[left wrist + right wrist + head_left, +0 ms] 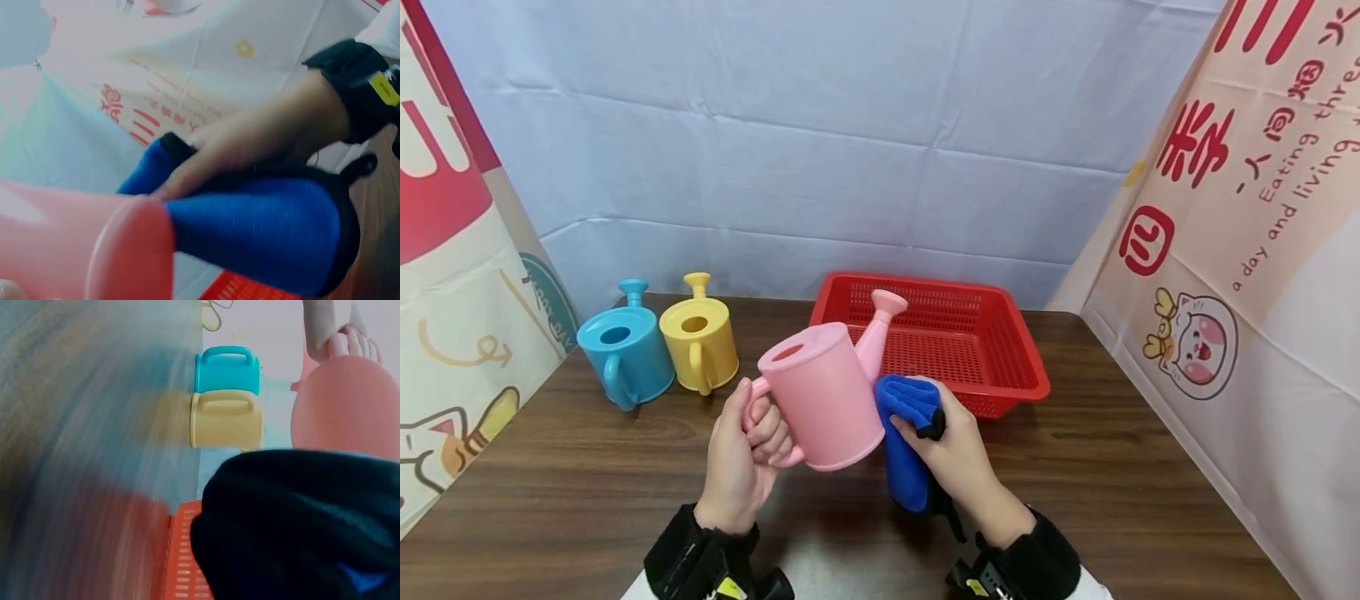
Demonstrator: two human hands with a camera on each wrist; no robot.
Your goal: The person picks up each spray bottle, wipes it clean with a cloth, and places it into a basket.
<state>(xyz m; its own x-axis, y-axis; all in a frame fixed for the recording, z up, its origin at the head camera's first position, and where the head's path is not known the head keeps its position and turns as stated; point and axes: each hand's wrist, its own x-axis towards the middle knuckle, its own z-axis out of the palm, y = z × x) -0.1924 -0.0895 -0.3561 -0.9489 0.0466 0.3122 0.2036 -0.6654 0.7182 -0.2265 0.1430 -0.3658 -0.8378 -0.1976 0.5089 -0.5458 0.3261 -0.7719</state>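
My left hand (748, 450) grips the handle of a pink watering can (827, 400), held tilted above the table with its spout toward the upper right. Folded in my right hand (958, 450) is a blue cloth with black edging (910, 454), pinched between thumb and fingers. The cloth touches the can's right side near the base of the spout. In the left wrist view the cloth (262, 231) meets the rim of the can's base (134, 250). Dark, blurred cloth folds (294, 512) fill the lower part of the right wrist view, with the can's round bottom (350, 409) beyond.
A blue watering can (628, 354) and a yellow watering can (702, 342) stand side by side at the back left of the wooden table (1112, 500). Behind the hands sits a red plastic basket (1015, 350). Printed cloth sheets hang around the table.
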